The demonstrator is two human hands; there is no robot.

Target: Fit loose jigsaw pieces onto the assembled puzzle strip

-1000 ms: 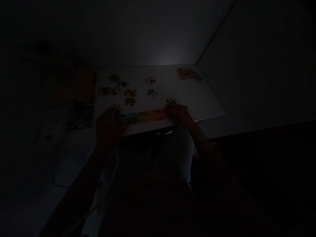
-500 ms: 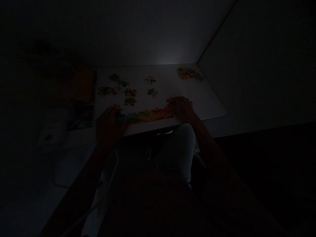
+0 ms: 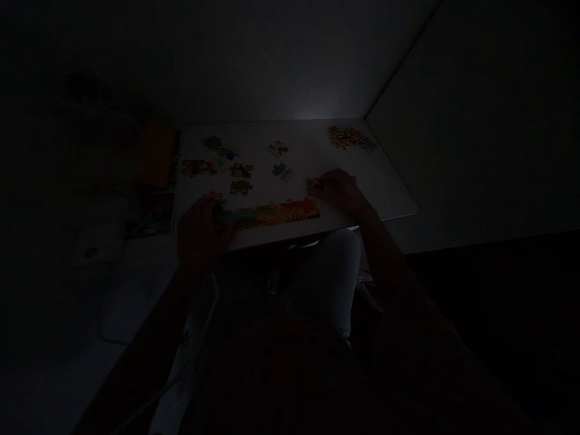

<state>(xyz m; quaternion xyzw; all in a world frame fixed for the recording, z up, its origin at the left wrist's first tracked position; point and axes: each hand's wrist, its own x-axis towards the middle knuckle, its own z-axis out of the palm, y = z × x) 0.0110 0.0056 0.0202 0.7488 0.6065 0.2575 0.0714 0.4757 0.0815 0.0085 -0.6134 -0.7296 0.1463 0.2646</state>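
Note:
A joined strip of jigsaw puzzle (image 3: pixel 276 214), green at its left and red-orange at its right, lies along the front of the white table (image 3: pixel 380 187). My left hand (image 3: pixel 202 232) rests over the strip's left end, thumb and fingers apart, with pieces showing past its fingertips. Just above the strip's right end, my right hand (image 3: pixel 339 190) has its fingers closed on a puzzle piece (image 3: pixel 313 183). Two loose pieces (image 3: pixel 283 172) lie joined or touching near the middle. The picture is very dark, so fine detail is lost.
Several loose pieces (image 3: pixel 241 170) are spread at the left of the table. A heap of pieces (image 3: pixel 351 138) sits at the back right. An orange object (image 3: pixel 156 154) and a printed picture (image 3: pixel 151 214) stand at the left. Walls border the back.
My right hand has drawn up slightly from the strip's right end, uncovering it, and the puzzle piece at its fingers shows more. My left hand has barely moved.

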